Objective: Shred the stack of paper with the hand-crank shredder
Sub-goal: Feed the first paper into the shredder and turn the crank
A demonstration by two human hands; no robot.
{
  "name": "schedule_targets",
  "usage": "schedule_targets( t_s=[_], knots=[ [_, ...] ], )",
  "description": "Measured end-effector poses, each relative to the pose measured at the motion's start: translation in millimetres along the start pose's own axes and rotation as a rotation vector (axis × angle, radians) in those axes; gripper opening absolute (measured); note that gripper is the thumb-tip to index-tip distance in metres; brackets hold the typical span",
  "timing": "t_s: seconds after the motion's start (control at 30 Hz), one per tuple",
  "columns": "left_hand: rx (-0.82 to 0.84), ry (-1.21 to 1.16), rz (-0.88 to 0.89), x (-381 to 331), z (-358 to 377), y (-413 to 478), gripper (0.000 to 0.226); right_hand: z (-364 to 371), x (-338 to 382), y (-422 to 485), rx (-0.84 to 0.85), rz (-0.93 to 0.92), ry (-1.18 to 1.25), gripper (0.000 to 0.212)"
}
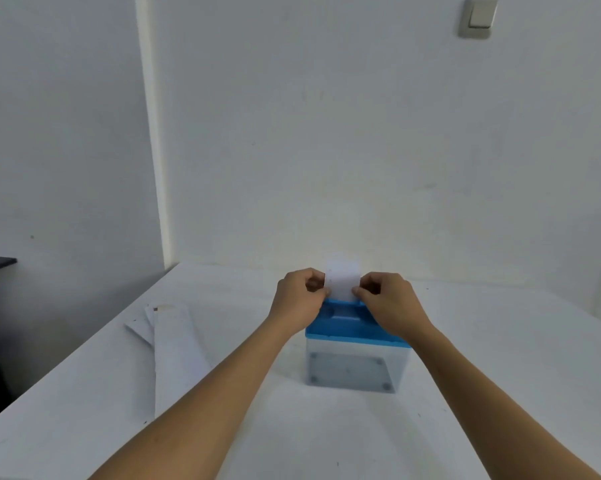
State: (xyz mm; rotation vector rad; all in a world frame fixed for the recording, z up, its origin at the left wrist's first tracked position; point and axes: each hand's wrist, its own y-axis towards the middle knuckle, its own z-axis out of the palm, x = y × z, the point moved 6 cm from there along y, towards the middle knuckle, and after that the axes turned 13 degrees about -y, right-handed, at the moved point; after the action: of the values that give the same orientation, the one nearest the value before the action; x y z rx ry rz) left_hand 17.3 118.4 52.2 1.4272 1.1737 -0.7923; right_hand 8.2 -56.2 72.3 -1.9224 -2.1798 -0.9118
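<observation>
— Where is the sheet point(342, 279) sitting?
— It's standing upright on the shredder point(348, 325) top, the left hand point(300, 296) and right hand point(389, 302) pinching its side edges.
— The stack point(175, 344)?
— It's lying left of it on the table point(499, 348).

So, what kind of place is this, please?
Probably a plain office or study room, not certain: a white table against a bare wall, a light switch, and a small shredder where the left hand and right hand hold a sheet of paper.
</observation>
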Motion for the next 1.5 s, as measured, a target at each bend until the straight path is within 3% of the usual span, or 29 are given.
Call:
schedule_targets(
  t_s=[0.53, 0.63, 0.87, 1.03, 1.13, 1.27, 1.33, 1.5],
  knots=[
    [0.019, 0.212, 0.019, -7.5, 3.4, -0.3, 0.011, 8.5, -6.3, 1.3, -0.045, -0.022, -0.101, 0.015],
    [0.028, 0.245, -0.009, -10.5, 5.4, -0.8, 0.028, 8.2, -6.1, 0.7, -0.056, -0.033, -0.175, 0.017],
    [-0.026, 0.071, -0.005, -8.7, 17.5, -3.4, 0.06, 9.0, -6.7, 0.8, -0.084, -0.048, -0.197, 0.021],
    [-0.093, 0.042, 0.063, -0.8, 33.8, -16.7, 0.049, 11.0, -3.1, -3.1, -0.075, -0.074, -0.225, 0.021],
    [-0.091, 0.055, 0.084, 0.3, 35.6, -15.0, 0.035, -2.0, -10.6, -9.3, -0.173, -0.056, -0.042, 0.028],
    [-0.071, 0.094, 0.102, 2.4, 32.7, -12.2, 0.03, -31.1, -72.9, -38.3, -0.421, 0.224, 0.357, 0.05],
    [-0.068, 0.108, 0.105, 4.8, 33.3, -11.3, 0.031, -22.2, -99.4, -50.8, -0.308, 0.3, 0.351, 0.065],
    [-0.055, 0.087, 0.082, 5.5, 33.3, -7.6, 0.031, 24.8, -107.4, -67.2, 0.118, 0.105, 0.142, 0.076]
  ],
)
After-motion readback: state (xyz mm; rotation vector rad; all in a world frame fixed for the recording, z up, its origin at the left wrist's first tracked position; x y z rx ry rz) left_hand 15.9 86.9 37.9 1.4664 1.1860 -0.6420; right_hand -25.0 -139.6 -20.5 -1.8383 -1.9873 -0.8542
